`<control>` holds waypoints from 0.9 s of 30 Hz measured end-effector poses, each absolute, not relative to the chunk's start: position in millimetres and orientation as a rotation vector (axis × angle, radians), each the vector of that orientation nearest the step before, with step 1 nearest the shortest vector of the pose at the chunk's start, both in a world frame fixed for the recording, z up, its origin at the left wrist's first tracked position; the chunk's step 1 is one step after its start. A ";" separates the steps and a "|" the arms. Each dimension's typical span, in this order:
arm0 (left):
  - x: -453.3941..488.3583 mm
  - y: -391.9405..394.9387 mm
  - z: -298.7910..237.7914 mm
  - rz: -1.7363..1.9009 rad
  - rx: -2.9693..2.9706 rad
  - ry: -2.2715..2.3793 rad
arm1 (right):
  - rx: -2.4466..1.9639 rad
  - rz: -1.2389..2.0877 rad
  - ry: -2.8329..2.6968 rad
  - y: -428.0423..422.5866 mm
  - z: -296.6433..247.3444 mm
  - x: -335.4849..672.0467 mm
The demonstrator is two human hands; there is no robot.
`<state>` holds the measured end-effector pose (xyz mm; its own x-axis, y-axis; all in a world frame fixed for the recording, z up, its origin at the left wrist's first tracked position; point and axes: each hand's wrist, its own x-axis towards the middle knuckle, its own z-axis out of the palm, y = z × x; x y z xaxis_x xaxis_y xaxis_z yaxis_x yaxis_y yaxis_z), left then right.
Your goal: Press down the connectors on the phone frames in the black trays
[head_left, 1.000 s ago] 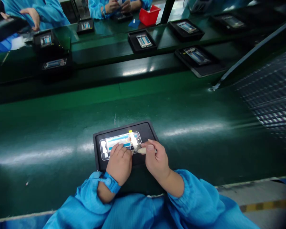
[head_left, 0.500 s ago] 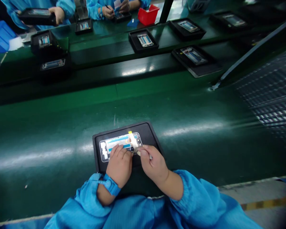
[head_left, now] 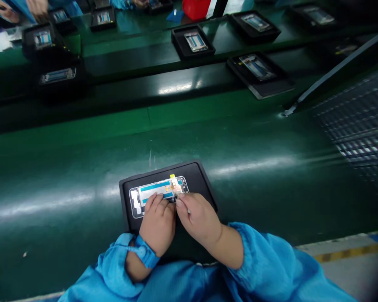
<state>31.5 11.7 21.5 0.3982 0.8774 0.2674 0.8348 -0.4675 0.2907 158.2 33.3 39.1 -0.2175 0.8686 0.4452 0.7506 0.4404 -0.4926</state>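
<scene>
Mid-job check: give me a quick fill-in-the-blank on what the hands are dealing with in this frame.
1. The phone frame lies in a ____ tray on the green belt.
2. The left hand rests its fingers on the phone frame and wears a blue strap on its ____.
3. The right hand pinches a thin tool at the frame's ____ end.

Missing words: black; wrist; right.
</scene>
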 end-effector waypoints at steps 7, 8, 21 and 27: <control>31.6 13.9 21.0 0.638 2.521 1.554 | -1.319 0.279 -1.890 32.3 29.5 158.1; 31.9 13.7 20.8 0.640 2.517 1.557 | -1.391 0.369 -1.786 32.9 28.1 159.9; 28.8 46.3 37.5 0.429 2.469 1.805 | -1.680 1.116 -0.901 50.2 28.7 166.7; 23.5 55.3 27.2 0.271 2.351 1.730 | -1.671 1.168 -0.903 49.9 28.5 166.0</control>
<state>23.5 55.3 27.2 0.2941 0.9555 0.0236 0.9169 -0.2891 0.2750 166.0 49.9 28.5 0.2931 0.9035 -0.3126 0.0754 -0.3478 -0.9345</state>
